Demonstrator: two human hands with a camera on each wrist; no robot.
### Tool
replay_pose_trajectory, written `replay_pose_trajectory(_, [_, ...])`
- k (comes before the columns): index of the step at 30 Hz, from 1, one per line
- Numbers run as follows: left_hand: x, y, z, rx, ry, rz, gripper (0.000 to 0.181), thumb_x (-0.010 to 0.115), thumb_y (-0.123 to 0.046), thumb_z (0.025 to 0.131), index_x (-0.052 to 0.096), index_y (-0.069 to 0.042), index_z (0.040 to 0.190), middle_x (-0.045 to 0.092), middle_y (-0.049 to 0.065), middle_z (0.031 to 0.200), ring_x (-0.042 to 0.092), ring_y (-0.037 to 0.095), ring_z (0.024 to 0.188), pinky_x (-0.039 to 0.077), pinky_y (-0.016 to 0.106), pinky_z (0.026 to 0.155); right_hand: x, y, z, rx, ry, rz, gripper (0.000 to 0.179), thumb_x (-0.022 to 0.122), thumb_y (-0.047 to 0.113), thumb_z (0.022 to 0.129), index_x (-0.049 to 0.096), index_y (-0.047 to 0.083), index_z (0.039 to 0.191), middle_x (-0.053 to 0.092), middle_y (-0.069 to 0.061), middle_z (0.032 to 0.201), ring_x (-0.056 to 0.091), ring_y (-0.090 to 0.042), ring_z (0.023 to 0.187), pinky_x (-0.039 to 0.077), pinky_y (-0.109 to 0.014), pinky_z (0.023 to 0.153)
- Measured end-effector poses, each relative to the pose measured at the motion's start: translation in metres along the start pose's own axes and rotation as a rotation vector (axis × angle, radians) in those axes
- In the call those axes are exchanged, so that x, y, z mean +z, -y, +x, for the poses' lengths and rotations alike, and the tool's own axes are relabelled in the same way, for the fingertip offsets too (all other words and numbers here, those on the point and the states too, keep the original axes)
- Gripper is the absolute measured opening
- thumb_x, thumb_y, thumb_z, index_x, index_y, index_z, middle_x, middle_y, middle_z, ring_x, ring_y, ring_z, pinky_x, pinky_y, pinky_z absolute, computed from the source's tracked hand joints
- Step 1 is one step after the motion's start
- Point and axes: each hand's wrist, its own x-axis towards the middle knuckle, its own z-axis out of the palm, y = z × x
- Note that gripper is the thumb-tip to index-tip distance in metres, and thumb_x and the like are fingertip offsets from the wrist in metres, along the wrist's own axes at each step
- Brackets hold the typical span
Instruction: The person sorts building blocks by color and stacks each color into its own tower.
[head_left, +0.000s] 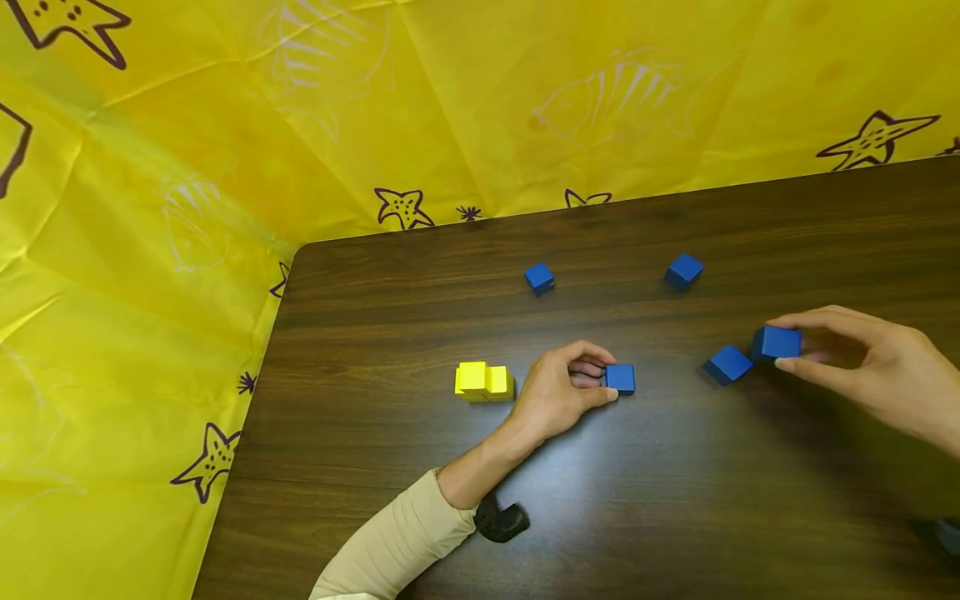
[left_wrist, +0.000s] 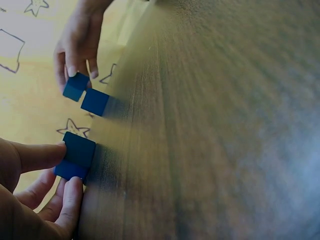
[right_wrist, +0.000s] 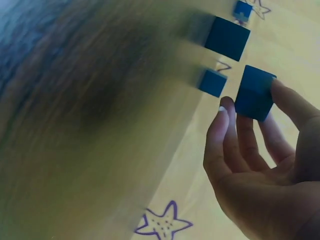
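My left hand (head_left: 564, 387) pinches a blue block (head_left: 620, 379) between thumb and fingers, low over the dark wooden table. In the left wrist view the thumb and fingertips lie on opposite sides of that block (left_wrist: 79, 149). Farther right, my right hand (head_left: 873, 362) grips a second blue block (head_left: 777, 343) by its sides. This one is raised, its shadow falling on the wood. Just left of it sits another blue block (head_left: 727, 365), its near corner close to the held one. Behind my left hand's knuckles stand yellow blocks (head_left: 483, 383), grouped together, one higher than the others.
Two more blue blocks lie toward the back, one at centre (head_left: 539, 278) and one farther right (head_left: 683, 272). A yellow cloth (head_left: 465, 108) with sea-creature drawings borders the table (head_left: 360, 317) behind and at left. A black device (head_left: 501, 521) shows beside the left sleeve.
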Motion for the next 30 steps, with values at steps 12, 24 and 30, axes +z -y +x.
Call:
replay_pose_trajectory(12, [0.0,0.001,0.0,0.005,0.002,-0.003,0.031,0.084,-0.004,0.078,0.072,-0.011,0.107,0.07,-0.001,0.1,0.066,0.008,0.091,0.055,0.016,0.076,0.005,0.029,0.003,-0.052,0.05,0.081,0.05,0.077,-0.013,0.077,0.069,0.009,0.121,0.065,0.004,0.107,0.063,0.0,0.083,0.048,-0.006,0.074])
replay_pose_trajectory(24, [0.0,0.001,0.0,-0.002,0.007,-0.023,0.032,0.084,-0.003,0.078,0.072,-0.013,0.106,0.07,-0.004,0.098,0.066,0.005,0.089,0.056,0.016,0.076,0.025,0.043,0.005,-0.02,0.079,0.158,0.048,0.078,-0.01,0.078,0.07,0.013,0.12,0.066,0.004,0.11,0.066,-0.003,0.084,0.051,-0.01,0.072])
replay_pose_trajectory(30, [0.0,0.0,0.001,0.004,0.008,-0.008,0.032,0.084,-0.003,0.078,0.072,-0.012,0.106,0.07,-0.003,0.099,0.067,0.006,0.09,0.055,0.016,0.076,0.036,0.046,0.009,-0.061,0.088,0.167,0.049,0.079,-0.013,0.076,0.07,0.013,0.117,0.066,0.004,0.11,0.065,-0.004,0.084,0.052,-0.01,0.072])
